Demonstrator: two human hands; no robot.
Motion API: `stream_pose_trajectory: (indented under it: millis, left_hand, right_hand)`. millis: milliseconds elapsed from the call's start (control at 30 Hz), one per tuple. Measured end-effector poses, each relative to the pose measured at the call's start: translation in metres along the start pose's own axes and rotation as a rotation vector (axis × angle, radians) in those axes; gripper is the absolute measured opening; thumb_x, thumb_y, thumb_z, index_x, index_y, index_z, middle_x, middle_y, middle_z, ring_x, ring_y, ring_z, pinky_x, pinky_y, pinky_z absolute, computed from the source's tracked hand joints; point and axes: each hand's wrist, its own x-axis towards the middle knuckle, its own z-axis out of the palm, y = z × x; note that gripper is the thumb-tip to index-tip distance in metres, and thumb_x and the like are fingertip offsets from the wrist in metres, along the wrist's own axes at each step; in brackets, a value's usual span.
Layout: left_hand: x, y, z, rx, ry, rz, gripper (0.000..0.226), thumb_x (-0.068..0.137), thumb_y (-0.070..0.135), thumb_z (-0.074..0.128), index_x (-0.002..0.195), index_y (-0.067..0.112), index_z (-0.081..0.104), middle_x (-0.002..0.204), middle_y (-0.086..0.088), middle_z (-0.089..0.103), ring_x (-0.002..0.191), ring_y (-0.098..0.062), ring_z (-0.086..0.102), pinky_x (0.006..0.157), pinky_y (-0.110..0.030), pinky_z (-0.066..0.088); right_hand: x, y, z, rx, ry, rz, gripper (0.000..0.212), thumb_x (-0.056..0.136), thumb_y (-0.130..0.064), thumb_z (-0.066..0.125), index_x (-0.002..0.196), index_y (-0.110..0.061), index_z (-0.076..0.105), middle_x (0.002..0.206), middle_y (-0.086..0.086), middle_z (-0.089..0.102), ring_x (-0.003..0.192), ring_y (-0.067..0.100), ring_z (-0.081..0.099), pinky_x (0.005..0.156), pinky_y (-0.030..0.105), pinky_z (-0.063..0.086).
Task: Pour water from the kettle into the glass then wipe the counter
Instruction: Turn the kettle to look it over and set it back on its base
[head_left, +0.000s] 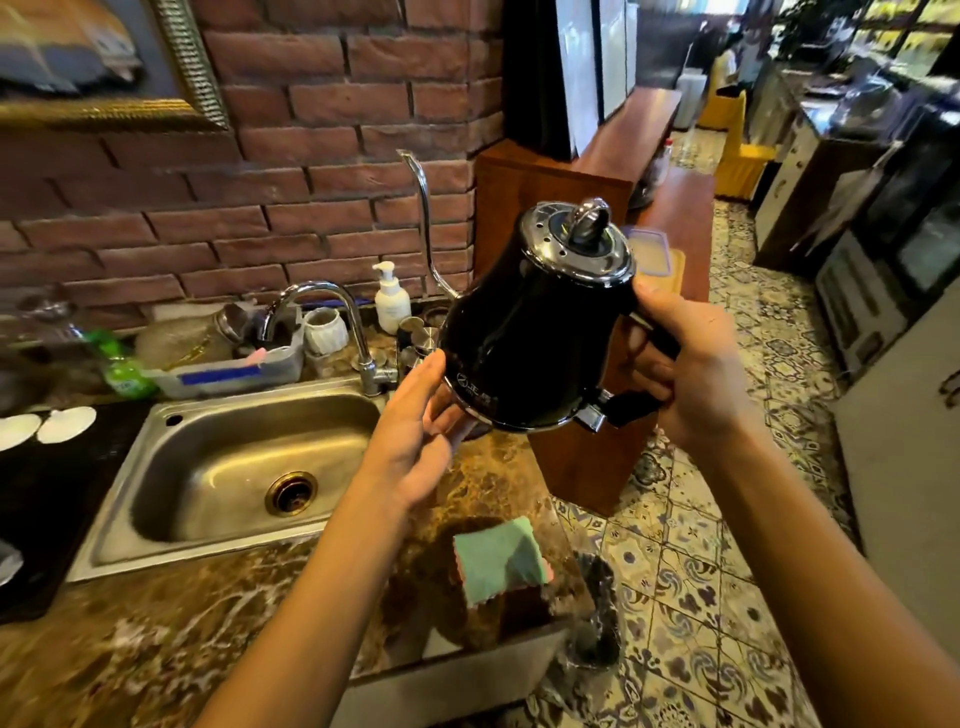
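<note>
The right hand (696, 364) is clenched around the black handle of the kettle (535, 332), held in the air above the counter (208, 623) at the sink's three o'clock; the open left hand (421, 436) cups its base at seven o'clock. Glossy, rigid and probably heavy if full, it is best carried by the handle with the base steadied. I cannot make out the glass, and the cloth (498, 561) at six o'clock is blurred.

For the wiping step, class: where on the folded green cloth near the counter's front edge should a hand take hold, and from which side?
Pinch the green cloth from above at its raised top fold. It lies flat on the counter, with no edge to slip under except the scalloped near edge. The left hand, open under the kettle, is nearer; the right hand grips the handle.
</note>
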Motion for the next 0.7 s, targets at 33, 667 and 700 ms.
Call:
stream_pose_trajectory:
  millis: [33,667,700]
  left_hand:
    - [0.007,0.003,0.000,-0.003,-0.004,0.001,0.061,0.074,0.032,0.074,0.132,0.017,0.062,0.105,-0.007,0.072,0.096,-0.020,0.068,0.091,-0.035,0.058]
    - [0.133,0.021,-0.001,0.108,0.198,0.008,0.020,0.100,0.034,0.061,0.105,0.017,0.071,0.085,-0.003,0.082,0.078,-0.015,0.078,0.067,-0.032,0.063]
    - [0.141,0.019,-0.001,0.115,0.214,0.006,0.021,0.099,0.034,0.062,0.106,0.016,0.070,0.086,-0.003,0.082,0.083,-0.016,0.078,0.071,-0.034,0.062]
  right_hand:
    - [0.008,0.001,0.002,0.002,-0.017,0.013,0.043,0.094,-0.037,0.060,0.055,-0.019,0.059,0.050,-0.003,0.040,0.035,0.003,0.026,0.033,0.017,0.019]
    - [0.118,0.044,-0.012,0.000,-0.335,0.422,0.046,0.102,-0.043,0.050,0.071,-0.012,0.065,0.048,-0.004,0.035,0.042,0.013,0.031,0.057,0.032,0.024]
    - [0.124,0.047,-0.015,-0.003,-0.353,0.444,0.046,0.102,-0.043,0.049,0.073,-0.010,0.061,0.047,-0.004,0.037,0.043,0.013,0.031,0.058,0.034,0.023]
